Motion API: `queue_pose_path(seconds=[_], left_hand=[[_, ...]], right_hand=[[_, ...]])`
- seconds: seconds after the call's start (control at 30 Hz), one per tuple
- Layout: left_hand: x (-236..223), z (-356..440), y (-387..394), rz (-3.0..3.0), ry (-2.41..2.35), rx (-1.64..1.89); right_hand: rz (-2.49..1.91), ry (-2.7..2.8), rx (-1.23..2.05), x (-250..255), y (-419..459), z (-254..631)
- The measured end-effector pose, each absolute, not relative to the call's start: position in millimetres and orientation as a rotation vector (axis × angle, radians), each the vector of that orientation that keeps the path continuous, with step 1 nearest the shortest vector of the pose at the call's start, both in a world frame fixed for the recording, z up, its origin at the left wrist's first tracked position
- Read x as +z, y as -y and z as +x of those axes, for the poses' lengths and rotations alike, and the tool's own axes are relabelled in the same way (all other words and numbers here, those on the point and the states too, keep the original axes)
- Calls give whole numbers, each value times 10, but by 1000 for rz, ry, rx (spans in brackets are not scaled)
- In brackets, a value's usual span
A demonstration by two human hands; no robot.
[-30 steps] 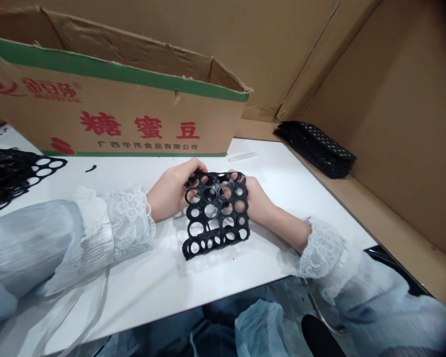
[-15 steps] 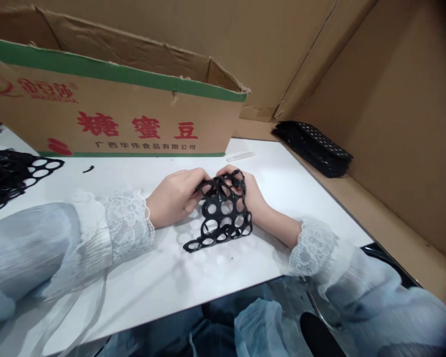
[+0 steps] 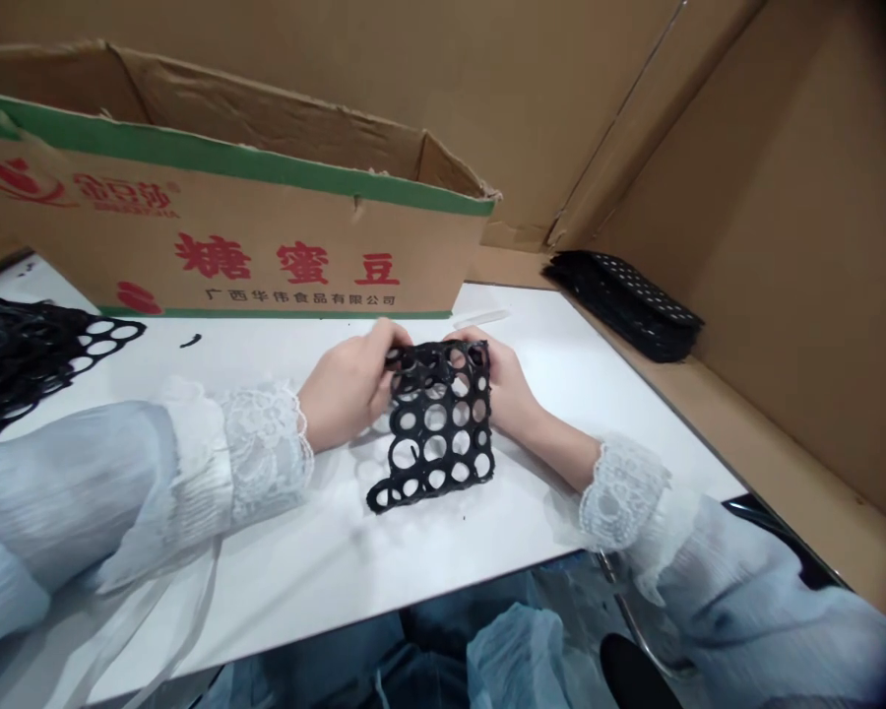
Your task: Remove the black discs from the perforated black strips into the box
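Between my two hands is a black sheet full of round holes [image 3: 449,433], thin and flexible, with a narrow strip sticking out at its lower left corner. My left hand [image 3: 350,384] pinches its upper left edge between thumb and fingers. At the upper right edge my right hand [image 3: 513,384] grips it, the fingers partly hidden behind the sheet. The sheet hangs tilted just over the white table [image 3: 287,571]; whether its lower edge touches the table I cannot tell.
A large open cardboard box [image 3: 287,226] stands behind my hands. At the left lies a pile of black perforated sheets [image 3: 30,364], with a small black scrap [image 3: 190,341] near it. A black stack with holes [image 3: 627,305] rests at the right by the cardboard wall [image 3: 804,246]. A clear strip [image 3: 481,319] lies behind my right hand.
The black sheet has opened out flatter and turned to face me more squarely. My left hand has shifted slightly left relative to it. The whole view has moved a little.
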State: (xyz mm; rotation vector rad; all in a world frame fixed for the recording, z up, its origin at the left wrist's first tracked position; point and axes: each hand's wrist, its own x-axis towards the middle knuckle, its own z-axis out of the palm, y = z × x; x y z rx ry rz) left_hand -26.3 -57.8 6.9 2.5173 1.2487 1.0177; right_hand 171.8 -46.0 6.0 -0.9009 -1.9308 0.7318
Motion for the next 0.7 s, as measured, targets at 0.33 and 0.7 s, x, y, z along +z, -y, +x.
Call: queue_pose_path(seconds=[0.33, 0.7], left_hand=[[25, -273, 496, 2805, -1010, 1112], [32, -313, 529, 2420, -1158, 1070]], right_hand=[[-954, 1745, 800, 158, 474, 1685], [-953, 2120, 845, 127, 658, 1543]])
